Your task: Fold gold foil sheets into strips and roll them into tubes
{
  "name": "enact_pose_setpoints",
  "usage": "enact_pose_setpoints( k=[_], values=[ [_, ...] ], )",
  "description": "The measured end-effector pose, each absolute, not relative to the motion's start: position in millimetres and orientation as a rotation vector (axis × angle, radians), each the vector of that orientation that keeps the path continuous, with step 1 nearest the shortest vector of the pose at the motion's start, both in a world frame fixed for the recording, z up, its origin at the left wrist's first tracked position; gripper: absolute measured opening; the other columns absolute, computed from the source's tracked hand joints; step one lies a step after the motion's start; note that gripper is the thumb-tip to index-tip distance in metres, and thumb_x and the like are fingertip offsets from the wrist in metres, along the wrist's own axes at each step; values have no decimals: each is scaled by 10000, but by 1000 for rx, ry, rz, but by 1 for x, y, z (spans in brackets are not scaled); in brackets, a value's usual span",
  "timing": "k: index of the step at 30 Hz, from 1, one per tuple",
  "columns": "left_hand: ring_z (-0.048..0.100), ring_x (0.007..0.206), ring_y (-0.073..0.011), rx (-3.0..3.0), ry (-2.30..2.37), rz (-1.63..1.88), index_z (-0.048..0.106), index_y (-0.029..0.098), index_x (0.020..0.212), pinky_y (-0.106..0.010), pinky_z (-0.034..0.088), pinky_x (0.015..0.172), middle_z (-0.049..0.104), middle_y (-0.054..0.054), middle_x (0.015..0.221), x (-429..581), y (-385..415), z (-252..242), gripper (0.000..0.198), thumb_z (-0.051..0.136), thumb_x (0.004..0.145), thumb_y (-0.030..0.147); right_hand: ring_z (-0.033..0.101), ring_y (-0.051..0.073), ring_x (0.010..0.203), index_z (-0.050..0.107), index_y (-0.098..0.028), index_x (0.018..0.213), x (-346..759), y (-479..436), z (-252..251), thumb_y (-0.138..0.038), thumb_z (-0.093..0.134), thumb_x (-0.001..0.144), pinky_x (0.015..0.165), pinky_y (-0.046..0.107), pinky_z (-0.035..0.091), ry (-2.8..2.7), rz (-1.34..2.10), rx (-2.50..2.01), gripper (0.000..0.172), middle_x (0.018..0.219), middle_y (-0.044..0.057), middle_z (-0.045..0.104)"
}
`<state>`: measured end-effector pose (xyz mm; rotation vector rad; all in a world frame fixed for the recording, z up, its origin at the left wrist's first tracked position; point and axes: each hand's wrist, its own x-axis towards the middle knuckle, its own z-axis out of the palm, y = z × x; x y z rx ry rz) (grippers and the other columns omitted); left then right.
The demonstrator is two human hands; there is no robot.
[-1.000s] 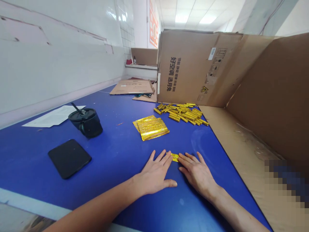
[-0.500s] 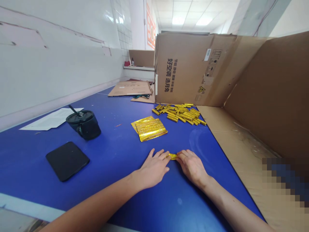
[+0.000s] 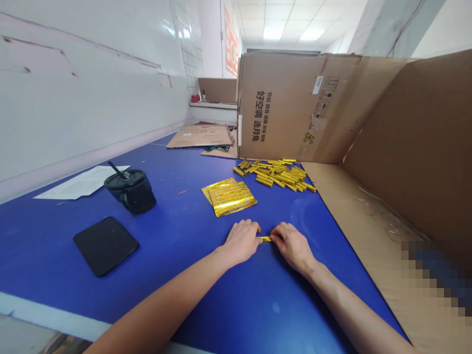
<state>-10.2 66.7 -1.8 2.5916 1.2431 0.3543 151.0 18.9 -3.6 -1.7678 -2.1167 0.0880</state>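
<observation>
Between my two hands, low over the blue table (image 3: pixel 177 260), a narrow roll of gold foil (image 3: pixel 265 239) shows its middle. My left hand (image 3: pixel 241 241) is closed on its left end, the fingers bent together. On the other end, my right hand (image 3: pixel 293 246) pinches the roll with thumb and fingertips. Both ends are hidden under the fingers. Beyond my hands lie a few flat gold foil sheets (image 3: pixel 234 198), overlapping, with embossed lettering. Farther back is a heap of rolled gold foil pieces (image 3: pixel 282 177).
At the left stand a dark lidded mug (image 3: pixel 138 194) with a straw and a black flat pad (image 3: pixel 106 246); white paper (image 3: pixel 73 186) lies behind. A large cardboard box (image 3: pixel 287 108) walls off the back, with cardboard (image 3: pixel 332 191) along the right edge. Flat cardboard (image 3: pixel 201 136) lies at the far left.
My left hand's fingers, spread out before, have curled in around the roll's left end. The foil between the hands looks narrower. My right hand keeps its pinch, almost in place.
</observation>
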Motion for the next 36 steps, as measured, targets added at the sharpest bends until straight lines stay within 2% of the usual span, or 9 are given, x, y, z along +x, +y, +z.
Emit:
enact_pose_setpoints(
  k=[5, 13, 16, 19, 22, 26, 32, 36],
  values=[
    [491, 823, -219, 2541, 1197, 378, 550, 184, 767, -342, 348, 719, 535, -40, 808, -13, 65, 0, 101, 537, 725, 275, 503, 162, 797, 613, -225, 856, 154, 19, -4, -246, 435, 811, 709, 261, 384, -2134, 146, -1726, 184, 804, 30, 570],
    [519, 698, -148, 2355, 1111, 512, 499, 190, 781, -248, 362, 617, 560, 9, 738, -21, 68, 2, 55, 485, 733, 213, 488, 157, 714, 586, -197, 702, 157, 13, 6, -404, 462, 789, 653, 264, 373, -2123, 328, -1652, 256, 717, 21, 550],
    [525, 677, -125, 2214, 1014, 610, 482, 188, 774, -225, 372, 605, 567, 22, 735, -23, 68, 3, 46, 473, 733, 207, 455, 122, 604, 546, -186, 657, 157, 9, 9, -422, 454, 783, 557, 233, 350, -2036, 567, -1648, 283, 634, -8, 521],
    [526, 645, -117, 1856, 823, 723, 465, 166, 728, -225, 381, 597, 568, 13, 698, -21, 68, 4, 65, 513, 688, 183, 364, 83, 489, 512, -172, 626, 155, 6, 10, -417, 461, 768, 455, 206, 288, -1882, 916, -1621, 288, 537, -44, 442],
    [520, 622, -108, 1533, 724, 790, 471, 149, 739, -231, 386, 605, 564, 3, 676, -19, 65, 7, 140, 570, 649, 188, 327, 72, 473, 492, -158, 586, 150, 4, 9, -383, 474, 758, 446, 203, 270, -1743, 1094, -1510, 283, 514, -50, 416],
    [492, 584, -90, 1325, 742, 797, 541, 126, 808, -232, 384, 592, 564, -6, 673, -15, 58, 11, 221, 617, 629, 232, 328, 75, 488, 488, -153, 560, 141, 0, 7, -385, 470, 762, 467, 206, 282, -1641, 1049, -1434, 308, 510, -48, 402],
    [464, 561, -78, 1310, 747, 805, 565, 120, 643, -217, 365, 580, 531, 24, 586, -13, 52, 12, 148, 652, 590, 227, 346, 81, 518, 508, -154, 622, 133, -4, 7, -419, 442, 783, 476, 199, 302, -1690, 982, -1413, 317, 549, -43, 405],
    [474, 559, -83, 1348, 764, 817, 558, 125, 626, -216, 369, 579, 535, 30, 579, -12, 50, 12, 142, 654, 581, 220, 311, 73, 494, 471, -159, 625, 134, -5, 7, -462, 414, 793, 437, 190, 277, -1785, 1016, -1480, 351, 540, -52, 365]
  ],
)
